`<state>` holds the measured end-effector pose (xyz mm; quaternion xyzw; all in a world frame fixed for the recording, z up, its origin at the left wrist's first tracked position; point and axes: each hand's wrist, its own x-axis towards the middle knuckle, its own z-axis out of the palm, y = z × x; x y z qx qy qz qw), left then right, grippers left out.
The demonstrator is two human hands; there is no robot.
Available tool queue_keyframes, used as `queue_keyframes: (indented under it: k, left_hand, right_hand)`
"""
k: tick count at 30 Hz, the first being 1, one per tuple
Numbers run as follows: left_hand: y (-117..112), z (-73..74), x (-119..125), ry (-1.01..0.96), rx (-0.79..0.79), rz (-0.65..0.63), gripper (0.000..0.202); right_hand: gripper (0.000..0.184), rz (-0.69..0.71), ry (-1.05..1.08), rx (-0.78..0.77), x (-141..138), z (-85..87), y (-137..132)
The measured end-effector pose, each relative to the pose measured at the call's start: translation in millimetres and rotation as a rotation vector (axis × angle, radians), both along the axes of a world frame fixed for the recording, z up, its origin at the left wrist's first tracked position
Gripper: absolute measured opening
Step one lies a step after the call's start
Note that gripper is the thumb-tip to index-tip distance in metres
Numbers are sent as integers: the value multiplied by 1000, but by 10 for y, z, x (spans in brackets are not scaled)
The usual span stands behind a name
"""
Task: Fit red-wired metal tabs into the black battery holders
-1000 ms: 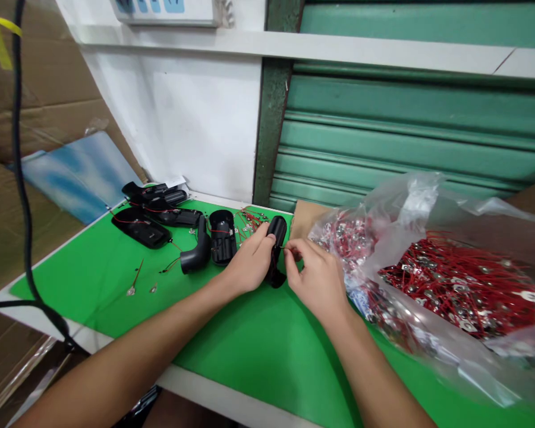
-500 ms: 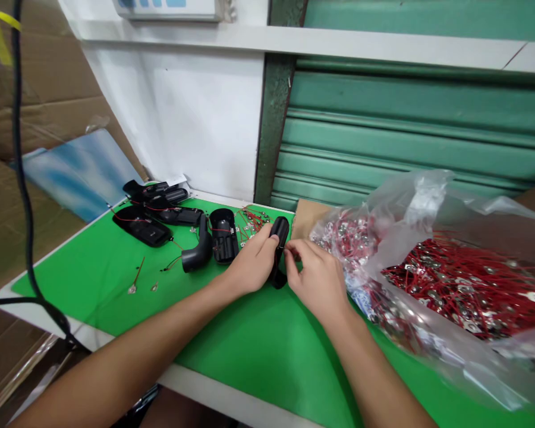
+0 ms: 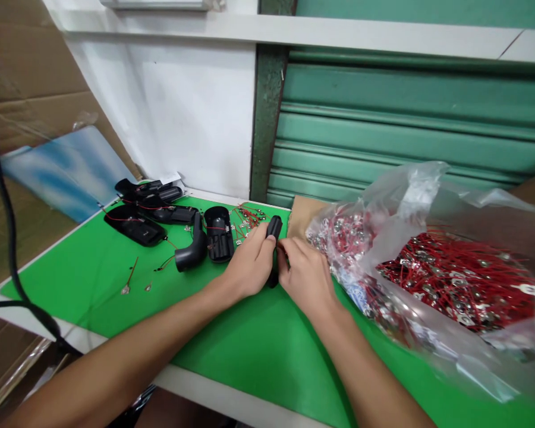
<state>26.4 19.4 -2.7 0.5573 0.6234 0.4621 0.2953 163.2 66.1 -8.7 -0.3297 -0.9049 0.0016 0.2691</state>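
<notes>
My left hand (image 3: 248, 266) is wrapped around a black plastic housing (image 3: 274, 229) standing on its edge on the green mat (image 3: 93, 270). My right hand (image 3: 306, 277) is closed in a pinch against the right side of that housing, on something too small to make out. Just left lie a black curved handle piece (image 3: 188, 252) and an open black housing half (image 3: 218, 235) with a red wire inside. Behind the hands sits a small pile of red wires with metal terminals (image 3: 246, 216).
A clear plastic bag (image 3: 432, 261) full of red wires with metal terminals fills the right side. Several black housing halves (image 3: 145, 211) lie at the far left, with loose wires (image 3: 129, 278) near them. A black cable (image 3: 9, 226) hangs at left. A brown cardboard piece (image 3: 301, 214) lies behind.
My right hand has moved in closer to the housing and now presses against its side. The view has shifted slightly; the left hand keeps its grip.
</notes>
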Motion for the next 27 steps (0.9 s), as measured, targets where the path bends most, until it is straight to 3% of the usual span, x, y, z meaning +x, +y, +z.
queue_keyframes:
  k: [7, 11, 14, 20, 24, 27]
  left_hand:
    - [52, 27, -15, -106, 10, 5, 21]
    - [147, 9, -80, -227, -67, -8, 26]
    - [172, 11, -137, -248, -87, 8, 31]
    - [65, 99, -166, -73, -172, -105, 34]
    - [54, 99, -183, 50, -134, -219, 28]
    - [65, 85, -202, 104, -12, -155, 34]
  right_hand:
    - [17, 25, 168, -97, 10, 16, 34]
    - [13, 87, 362, -256, 61, 66, 65]
    - [15, 49, 545, -484, 76, 103, 88]
    - [34, -26, 797, -1103, 74, 190, 140]
    - [36, -25, 836, -1208, 78, 225, 142]
    - [38, -38, 821, -1201, 71, 213, 135]
